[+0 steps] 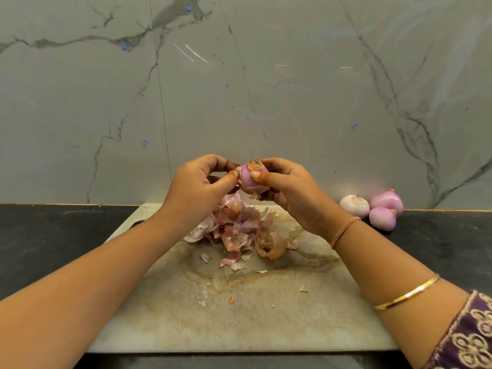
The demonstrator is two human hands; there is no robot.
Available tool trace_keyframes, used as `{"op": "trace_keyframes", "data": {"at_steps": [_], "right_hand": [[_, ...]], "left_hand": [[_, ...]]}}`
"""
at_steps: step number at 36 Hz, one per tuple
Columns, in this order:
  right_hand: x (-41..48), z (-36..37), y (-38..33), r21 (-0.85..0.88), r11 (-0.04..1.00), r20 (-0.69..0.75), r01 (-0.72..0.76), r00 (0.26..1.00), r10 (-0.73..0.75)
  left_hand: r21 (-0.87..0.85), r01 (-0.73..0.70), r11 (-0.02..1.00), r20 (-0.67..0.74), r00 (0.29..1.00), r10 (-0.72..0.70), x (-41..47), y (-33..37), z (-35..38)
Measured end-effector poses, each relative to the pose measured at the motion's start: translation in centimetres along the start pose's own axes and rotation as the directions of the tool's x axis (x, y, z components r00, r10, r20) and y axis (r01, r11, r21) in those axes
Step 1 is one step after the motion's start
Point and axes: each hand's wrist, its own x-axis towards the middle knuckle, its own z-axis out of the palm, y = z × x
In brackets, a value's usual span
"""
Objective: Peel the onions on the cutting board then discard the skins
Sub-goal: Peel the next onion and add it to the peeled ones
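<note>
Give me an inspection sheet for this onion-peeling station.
Surface: stained cutting board on a dark counter.
Job's things: partly peeled onion held above the board; pile of skins on the board, not yet discarded; three peeled onions on the counter, right of the board.
Clutter: small skin scraps scattered over the board.
Hands: right hand holds the onion; left hand pinches its left side with its fingers.
Cables: nothing seen.
Surroundings: marbled wall behind; gold bangle on the right forearm.
</note>
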Motion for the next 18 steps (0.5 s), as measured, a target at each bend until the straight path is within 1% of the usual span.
{"op": "trace_keyframes", "data": {"at_steps": [3, 7, 13, 16, 18], "right_hand": [[-0.1, -0.2, -0.2, 0.065, 0.998, 0.003, -0.008, 1.000, 0.008], [-0.2, -0.4, -0.3, 0.134, 0.990, -0.002, -0.041, 0.999, 0.042], [-0.3, -0.1, -0.2, 0.140, 0.988, 0.016, -0.072, 0.997, 0.070], [-0.4, -0.1, -0.3, 0.174, 0.980, 0.020, -0.101, 0.995, 0.099], [-0.4, -0.2, -0.4, 0.210, 0.968, 0.035, -0.134, 0.991, 0.130]], "left_hand": [[-0.088, 0.013, 0.996, 0.040, 0.999, -0.009, 0.0, 0.0, 0.0], [-0.225, 0.064, 0.972, 0.055, 0.997, -0.053, 0.2, 0.0, -0.1], [-0.155, 0.072, 0.985, -0.010, 0.997, -0.075, 0.4, -0.6, -0.2], [-0.124, 0.104, 0.987, -0.049, 0.993, -0.110, 0.8, -1.2, -0.5], [-0.079, 0.112, 0.990, -0.039, 0.992, -0.116, 0.9, -1.4, -0.7]]}}
